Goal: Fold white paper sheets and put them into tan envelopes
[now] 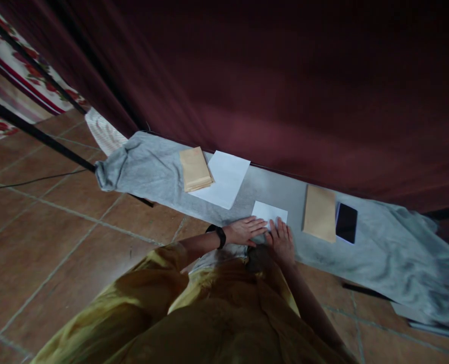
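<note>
A small white sheet of paper (270, 209), perhaps folded, lies at the near edge of a narrow bench covered with a grey cloth (159, 167). My left hand (245, 230), with a dark band on the wrist, rests flat with its fingers stretched over the sheet's lower left. On the lower right of the same sheet, my right hand (282, 240) lies with fingers extended and slightly spread. Both palms face down, and neither hand grips anything. The part of the sheet under my fingers is hidden.
Left of my hands, a stack of brown envelopes (195, 168) overlaps a larger white sheet (228, 177). To the right lie another brown envelope or stack (319, 212) and a dark-screened phone (346, 223). A maroon curtain (265, 101) hangs behind the bench; tiled floor (76, 227) surrounds it.
</note>
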Available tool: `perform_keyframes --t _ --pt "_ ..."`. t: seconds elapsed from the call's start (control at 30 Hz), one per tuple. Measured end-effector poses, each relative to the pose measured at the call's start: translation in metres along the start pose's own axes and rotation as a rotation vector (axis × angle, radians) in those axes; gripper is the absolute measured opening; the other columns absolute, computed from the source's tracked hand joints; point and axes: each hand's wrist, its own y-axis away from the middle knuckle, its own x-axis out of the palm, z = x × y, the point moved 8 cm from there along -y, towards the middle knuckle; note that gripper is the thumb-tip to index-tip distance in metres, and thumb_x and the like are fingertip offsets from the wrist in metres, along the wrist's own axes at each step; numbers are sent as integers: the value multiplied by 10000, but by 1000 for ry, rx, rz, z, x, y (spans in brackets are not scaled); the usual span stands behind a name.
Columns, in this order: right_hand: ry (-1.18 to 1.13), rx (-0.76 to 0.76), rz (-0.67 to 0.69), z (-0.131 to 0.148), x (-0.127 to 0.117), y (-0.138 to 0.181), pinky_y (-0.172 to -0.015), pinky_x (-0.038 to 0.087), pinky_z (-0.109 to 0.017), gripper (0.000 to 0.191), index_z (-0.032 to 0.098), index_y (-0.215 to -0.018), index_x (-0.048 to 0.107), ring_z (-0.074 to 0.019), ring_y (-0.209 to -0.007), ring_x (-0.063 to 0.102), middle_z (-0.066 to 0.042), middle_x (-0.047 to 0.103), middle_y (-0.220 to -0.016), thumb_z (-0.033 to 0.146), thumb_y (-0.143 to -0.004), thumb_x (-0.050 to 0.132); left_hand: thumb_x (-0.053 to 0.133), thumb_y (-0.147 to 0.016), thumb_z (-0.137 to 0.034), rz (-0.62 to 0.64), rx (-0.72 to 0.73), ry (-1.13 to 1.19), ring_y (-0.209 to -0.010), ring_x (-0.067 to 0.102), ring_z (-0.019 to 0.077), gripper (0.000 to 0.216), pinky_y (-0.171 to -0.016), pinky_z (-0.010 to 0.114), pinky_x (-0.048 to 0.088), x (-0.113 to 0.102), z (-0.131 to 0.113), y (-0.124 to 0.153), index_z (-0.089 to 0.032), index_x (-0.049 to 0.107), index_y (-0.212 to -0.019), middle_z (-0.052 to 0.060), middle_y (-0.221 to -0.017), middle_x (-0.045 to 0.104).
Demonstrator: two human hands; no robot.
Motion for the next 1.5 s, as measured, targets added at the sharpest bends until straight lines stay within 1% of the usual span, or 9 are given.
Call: perform_keyframes --t 0.13,0.2,0.53,0.63,0.7,0.8,1.07,1.3,1.5 --pt "-24 4 -3 0 2 1 -1147 310 -546 545 194 -1561 373 -329 -1476 344 -182 309 -1643 372 -1047 412 610 -926 -490 -6 -9 73 -1519 307 177 597 -1237 321 263 -9 12 15 -333 476 -1487 -1 -1622 384" --pt "-30 9 0 -1 3 2 -1149 307 -546 552 203 -1564 368 -331 -1477 343 -174 308 -1645 369 -1042 432 610 -920 -478 -3 -12 83 -1516 312 167 578 -1229 306 276 -11 15 19 -348 493 -1472 -18 -1621 385" --pt "-11 13 6 -2 6 2 -1154 301 -554 534 228 -1547 410 -343 -1479 334 -160 295 -1653 390 -1038 425 637 -908 -468 25 -26 87 -1520 306 194 642 -1256 335 243 -12 12 19 -296 461 -1501 18 -1626 375" --pt "-10 31 -2 -2 6 2 -1160 293 -559 534 232 -1543 420 -348 -1479 333 -155 288 -1657 391 -1034 438 575 -947 -492 8 3 58 -1521 305 207 639 -1258 360 238 -18 8 19 -257 432 -1524 51 -1621 386" --pt "-8 37 -4 -2 6 2 -1166 291 -554 535 238 -1545 417 -343 -1482 330 -148 276 -1663 384 -1031 451 503 -983 -519 5 -4 34 -1540 255 213 667 -1266 373 206 -19 5 16 -221 361 -1563 71 -1649 325" --pt "1 37 -6 0 5 1 -1177 279 -550 539 237 -1542 426 -344 -1484 330 -157 272 -1663 380 -1025 474 411 -1017 -543 -16 -118 16 -1560 180 213 693 -1267 377 176 -15 7 2 -183 273 -1593 87 -1679 237" --pt "8 61 22 5 -4 -5 -1183 280 -541 485 227 -1484 512 -323 -1479 354 -164 370 -1618 327 -1009 507 290 -1061 -507 -149 -364 -4 -1536 262 205 625 -1262 425 222 7 21 -52 -132 338 -1559 120 -1630 355" --pt "-52 159 30 -2 -3 -8 -1206 270 -504 476 187 -1494 494 -288 -1469 386 -140 405 -1604 341 -1052 408 329 -1049 -434 -217 -545 -108 -1530 281 246 609 -1258 456 245 11 45 -44 -97 349 -1555 151 -1625 351" --pt "-95 237 20 -6 3 -40 -1210 283 -483 481 108 -1490 476 -252 -1447 423 -161 480 -1550 269 -1062 327 318 -1036 -377 -177 -601 -155 -1533 269 256 605 -1250 492 254 14 52 -41 -91 329 -1568 152 -1628 334"
